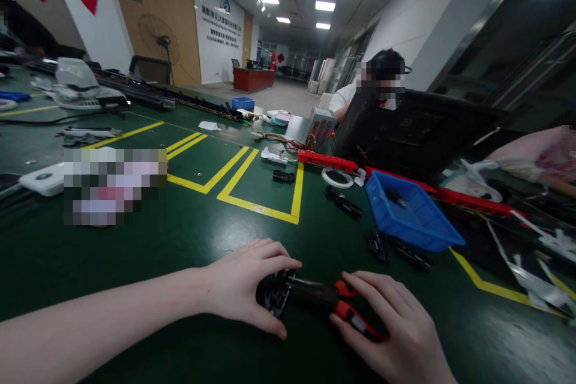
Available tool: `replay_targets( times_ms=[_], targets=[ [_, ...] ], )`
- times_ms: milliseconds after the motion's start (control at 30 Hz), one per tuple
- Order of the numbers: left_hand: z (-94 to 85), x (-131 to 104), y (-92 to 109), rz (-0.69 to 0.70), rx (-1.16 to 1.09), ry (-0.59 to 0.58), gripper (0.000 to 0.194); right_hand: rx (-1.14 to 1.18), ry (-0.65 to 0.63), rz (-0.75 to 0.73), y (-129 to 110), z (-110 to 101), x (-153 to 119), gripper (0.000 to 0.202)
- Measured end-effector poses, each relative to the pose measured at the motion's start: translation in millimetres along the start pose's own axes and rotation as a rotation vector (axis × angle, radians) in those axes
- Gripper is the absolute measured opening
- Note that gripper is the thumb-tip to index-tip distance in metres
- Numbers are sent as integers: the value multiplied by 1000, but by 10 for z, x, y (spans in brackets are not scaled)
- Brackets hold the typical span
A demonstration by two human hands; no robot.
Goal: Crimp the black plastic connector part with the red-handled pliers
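My left hand is closed around a small black plastic part, its thumb and fingers on either side, low over the green table. Much of the part is hidden by the fingers. In my right hand is a pair of pliers with red and black handles, pointing left. The narrow metal jaws reach the right side of the black part; whether they grip it I cannot tell. Black parts lie beyond my right hand, beside a blue tray.
A black piece lies inside yellow tape on the table. Behind are a tape roll, a red strip and a large black panel, with a person seated behind it. A white device sits at left.
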State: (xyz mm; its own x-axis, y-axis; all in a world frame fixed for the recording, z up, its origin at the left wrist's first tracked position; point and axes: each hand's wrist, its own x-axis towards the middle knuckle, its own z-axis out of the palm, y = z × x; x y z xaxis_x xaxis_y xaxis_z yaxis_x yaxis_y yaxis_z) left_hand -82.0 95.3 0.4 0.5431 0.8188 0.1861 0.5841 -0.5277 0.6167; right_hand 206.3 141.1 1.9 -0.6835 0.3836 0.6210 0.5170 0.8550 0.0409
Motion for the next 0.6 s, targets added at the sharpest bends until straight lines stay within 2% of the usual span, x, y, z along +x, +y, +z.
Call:
replay_targets(
  times_ms=[267,600],
  targets=[
    [-15,1,38,-15,3,9,76,11,24,2,4,-4,-13,37],
    [18,2,22,24,47,-2,79,4,3,-50,-18,8,-9,34]
  ],
)
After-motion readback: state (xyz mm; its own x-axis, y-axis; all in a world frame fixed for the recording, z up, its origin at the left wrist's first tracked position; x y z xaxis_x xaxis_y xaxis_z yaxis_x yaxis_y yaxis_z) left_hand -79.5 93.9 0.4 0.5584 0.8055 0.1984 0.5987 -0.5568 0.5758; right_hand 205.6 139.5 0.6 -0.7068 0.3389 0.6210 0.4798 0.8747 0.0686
